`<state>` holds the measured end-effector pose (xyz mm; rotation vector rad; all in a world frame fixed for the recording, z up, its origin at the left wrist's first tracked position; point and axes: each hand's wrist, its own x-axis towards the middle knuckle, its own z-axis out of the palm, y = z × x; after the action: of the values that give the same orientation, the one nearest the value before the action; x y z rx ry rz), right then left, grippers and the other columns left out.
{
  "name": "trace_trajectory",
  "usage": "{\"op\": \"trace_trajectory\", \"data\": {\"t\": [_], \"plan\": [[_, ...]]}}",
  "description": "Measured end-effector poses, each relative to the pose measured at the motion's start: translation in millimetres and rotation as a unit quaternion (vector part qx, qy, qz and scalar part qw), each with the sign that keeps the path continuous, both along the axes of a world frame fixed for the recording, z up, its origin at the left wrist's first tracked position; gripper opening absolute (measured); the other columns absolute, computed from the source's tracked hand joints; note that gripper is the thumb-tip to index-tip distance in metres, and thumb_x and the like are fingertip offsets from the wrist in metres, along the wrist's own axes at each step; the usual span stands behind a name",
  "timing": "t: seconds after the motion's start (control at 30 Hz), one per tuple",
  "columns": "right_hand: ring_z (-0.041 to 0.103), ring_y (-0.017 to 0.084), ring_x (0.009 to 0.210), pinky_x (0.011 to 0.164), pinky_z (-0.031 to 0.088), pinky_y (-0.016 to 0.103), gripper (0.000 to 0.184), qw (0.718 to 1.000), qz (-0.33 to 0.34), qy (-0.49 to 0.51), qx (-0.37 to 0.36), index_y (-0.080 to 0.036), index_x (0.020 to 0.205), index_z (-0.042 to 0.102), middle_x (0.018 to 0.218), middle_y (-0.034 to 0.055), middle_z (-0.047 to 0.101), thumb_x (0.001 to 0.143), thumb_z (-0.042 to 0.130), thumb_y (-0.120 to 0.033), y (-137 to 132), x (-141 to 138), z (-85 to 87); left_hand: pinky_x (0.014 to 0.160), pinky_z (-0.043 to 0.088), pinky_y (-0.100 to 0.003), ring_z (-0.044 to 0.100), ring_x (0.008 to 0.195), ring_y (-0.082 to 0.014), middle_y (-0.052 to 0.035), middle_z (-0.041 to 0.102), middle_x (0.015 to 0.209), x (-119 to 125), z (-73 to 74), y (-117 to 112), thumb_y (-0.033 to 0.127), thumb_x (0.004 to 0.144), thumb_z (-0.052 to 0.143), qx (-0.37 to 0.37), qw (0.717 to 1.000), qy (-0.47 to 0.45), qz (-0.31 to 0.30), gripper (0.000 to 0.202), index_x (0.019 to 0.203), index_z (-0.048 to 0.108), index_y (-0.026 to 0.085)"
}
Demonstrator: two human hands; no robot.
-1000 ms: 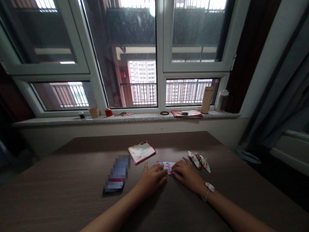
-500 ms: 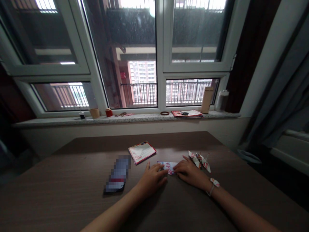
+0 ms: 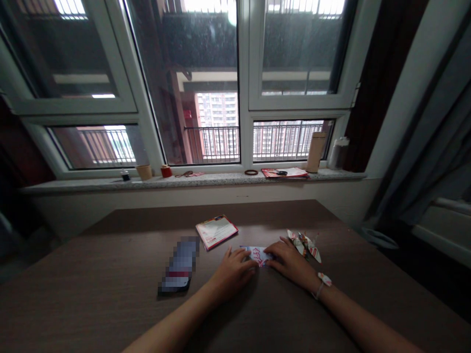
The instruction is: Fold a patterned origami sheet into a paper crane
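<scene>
A small piece of folded paper [image 3: 258, 257], bluish white with pinkish-red lettering, lies on the table between my hands. My left hand [image 3: 231, 272] grips its left edge, fingers on top and the thumb near the lower side. At the right edge, my right hand [image 3: 290, 260] holds the paper between thumb and fingers; a bracelet with a whitish piece circles that wrist. Just beyond the right hand sit folded paper pieces [image 3: 304, 245] with red and white print. The fingertips cover both ends of the bluish paper.
A stack of printed sheets [image 3: 217, 232] lies beyond my left hand, and a blurred-out phone-like object [image 3: 179, 266] is to its left on the brown table [image 3: 91, 274]. Along the windowsill stand a paper cup [image 3: 143, 172], a red spool [image 3: 166, 171], scissors on papers [image 3: 281, 172] and a beige bottle [image 3: 316, 153].
My right hand and wrist have shifted slightly left, and the fingers of both hands have adjusted on the folded paper. More of its printed face shows now.
</scene>
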<state>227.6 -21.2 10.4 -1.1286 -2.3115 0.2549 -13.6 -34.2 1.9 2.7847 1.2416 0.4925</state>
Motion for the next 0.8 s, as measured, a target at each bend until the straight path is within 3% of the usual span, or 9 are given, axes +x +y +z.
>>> {"op": "trace_trajectory", "data": {"t": [0.13, 0.53, 0.7, 0.8], "plan": [[0.059, 0.022, 0.108, 0.112, 0.021, 0.051, 0.028, 1.0, 0.017, -0.004, -0.011, -0.025, 0.108, 0.067, 0.112, 0.0054, 0.068, 0.082, 0.068, -0.035, -1.7, 2.8, 1.4, 0.11, 0.023, -0.061, 0.044, 0.13, -0.0266, -0.005, 0.053, 0.138, 0.3, -1.1, 0.1, 0.026, 0.093, 0.053, -0.002, 1.0, 0.001, 0.004, 0.027, 0.118, 0.061, 0.033], [0.061, 0.02, 0.105, 0.113, 0.017, 0.056, 0.018, 0.999, 0.019, -0.03, 0.017, -0.027, 0.096, 0.072, 0.107, 0.0037, 0.07, 0.084, 0.059, -0.025, -4.2, -0.1, 3.1, 0.11, 0.023, -0.061, 0.044, 0.13, -0.0273, -0.0052, 0.054, 0.137, 1.9, 0.9, -0.1, 0.026, 0.091, 0.055, -0.016, 1.0, -0.005, 0.015, 0.029, 0.118, 0.062, 0.034], [0.063, 0.019, 0.1, 0.113, 0.018, 0.055, 0.018, 1.0, 0.012, -0.009, 0.022, -0.025, 0.102, 0.068, 0.104, 0.0034, 0.071, 0.088, 0.057, -0.026, -3.5, 0.3, 2.2, 0.111, 0.023, -0.059, 0.041, 0.133, -0.0281, -0.0047, 0.053, 0.138, 1.5, 1.7, -0.4, 0.026, 0.09, 0.056, -0.019, 1.0, -0.019, 0.008, 0.03, 0.118, 0.063, 0.034], [0.064, 0.019, 0.097, 0.112, 0.024, 0.052, 0.021, 1.0, -0.009, 0.001, 0.018, -0.023, 0.109, 0.064, 0.102, 0.0039, 0.071, 0.09, 0.057, -0.032, -0.8, 0.6, 0.6, 0.111, 0.021, -0.06, 0.042, 0.132, -0.026, -0.0027, 0.056, 0.136, 0.6, 1.2, 0.7, 0.026, 0.091, 0.055, -0.035, 0.999, -0.02, -0.008, 0.032, 0.121, 0.06, 0.035]]}}
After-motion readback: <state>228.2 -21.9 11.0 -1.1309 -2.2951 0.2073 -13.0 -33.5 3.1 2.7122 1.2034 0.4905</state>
